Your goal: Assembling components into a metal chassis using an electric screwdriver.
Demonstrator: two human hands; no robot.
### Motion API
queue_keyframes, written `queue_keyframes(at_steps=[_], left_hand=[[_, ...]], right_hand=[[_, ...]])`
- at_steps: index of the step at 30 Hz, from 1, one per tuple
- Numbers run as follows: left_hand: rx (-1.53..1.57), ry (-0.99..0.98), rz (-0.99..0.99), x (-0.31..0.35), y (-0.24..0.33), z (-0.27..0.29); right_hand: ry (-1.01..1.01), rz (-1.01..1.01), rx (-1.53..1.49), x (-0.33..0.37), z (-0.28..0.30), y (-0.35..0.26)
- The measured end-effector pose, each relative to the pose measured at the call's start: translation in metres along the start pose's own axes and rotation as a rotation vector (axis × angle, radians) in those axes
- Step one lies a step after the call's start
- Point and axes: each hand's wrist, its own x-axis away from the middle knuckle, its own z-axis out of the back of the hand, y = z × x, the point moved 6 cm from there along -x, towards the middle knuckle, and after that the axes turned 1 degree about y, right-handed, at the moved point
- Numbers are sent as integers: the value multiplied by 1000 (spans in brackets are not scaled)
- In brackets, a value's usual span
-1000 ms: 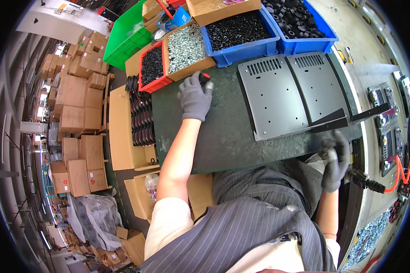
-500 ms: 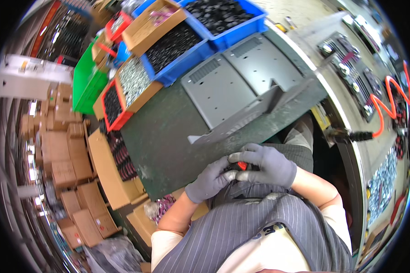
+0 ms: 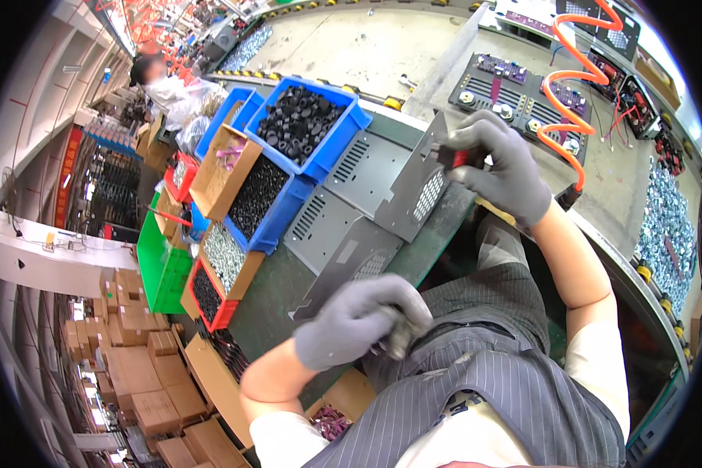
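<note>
Where a small red-and-black part [image 3: 459,158] is raised beside an upright, perforated grey metal plate [image 3: 404,187], the right gloved hand [image 3: 503,168] pinches it between thumb and fingers.
The left gloved hand [image 3: 366,320] curls in front of a second upright plate [image 3: 345,269]; whether it holds anything cannot be told. Flat slotted panels [image 3: 308,234] rest on a dark green worktop [image 3: 267,304], beside a blue bin [image 3: 285,214] of small black parts.

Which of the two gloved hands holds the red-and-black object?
The right hand: its fingers grip the red-and-black object; no such object shows in the curled left hand.
</note>
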Motion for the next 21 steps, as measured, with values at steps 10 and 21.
queue_keyframes(at_steps=[10, 21], left_hand=[[-1818, 520, -352, -94, 113, 22], [-1867, 518, -324, -115, 110, 20]], right_hand=[[-68, 218, 447, -17, -30, -21], [-411, 129, 642, -67, -4, -5]])
